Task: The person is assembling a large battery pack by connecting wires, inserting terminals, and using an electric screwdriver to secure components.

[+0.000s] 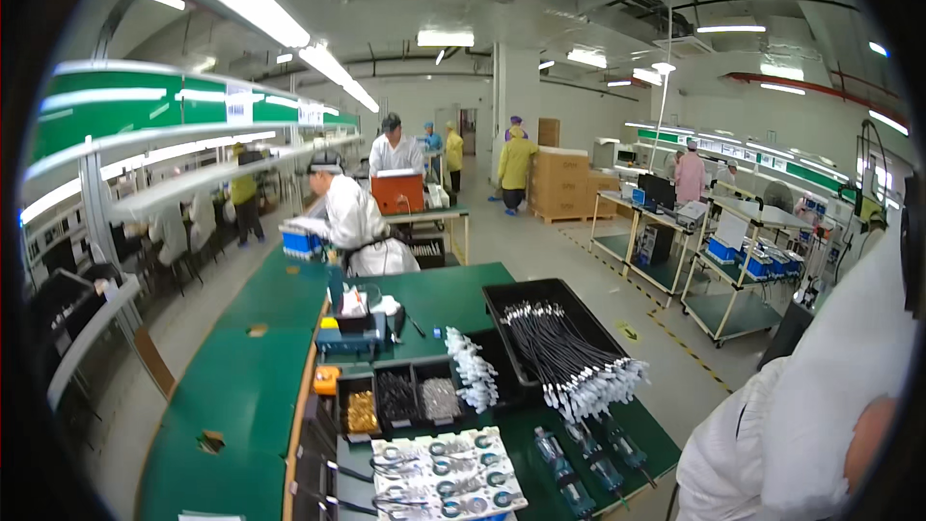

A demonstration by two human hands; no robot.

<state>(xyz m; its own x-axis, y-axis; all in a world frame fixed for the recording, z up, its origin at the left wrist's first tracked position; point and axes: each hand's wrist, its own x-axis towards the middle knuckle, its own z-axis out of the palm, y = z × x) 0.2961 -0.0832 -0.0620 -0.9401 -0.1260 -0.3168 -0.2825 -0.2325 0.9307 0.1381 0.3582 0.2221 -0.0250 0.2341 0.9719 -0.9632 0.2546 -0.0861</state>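
Neither my left hand nor my right hand shows. At the right edge, close by, is a white sleeve or garment (pixel 733 449) with a patch of bare skin; whose it is I cannot tell. On the green bench (pixel 637 429) lies a white tray (pixel 413 446) of round, wired parts. Three teal, tool-like cylinders (pixel 564 473) lie to its right. Behind them a black tray (pixel 506 314) holds a bundle of black cables (pixel 559 342) with white ends. Small bins hold gold-coloured pieces (pixel 362 413), black pieces (pixel 395 396) and silvery pieces (pixel 441 397). White connectors (pixel 471 367) are heaped beside them.
A co-worker in white (pixel 362 222) leans over the bench's far end; another stands behind an orange-red box (pixel 398 193). Wheeled racks (pixel 743 289) stand at right, across a floor with striped tape (pixel 690 352). Stacked cartons (pixel 561 183) are farther back. A long green bench (pixel 217 386) runs left.
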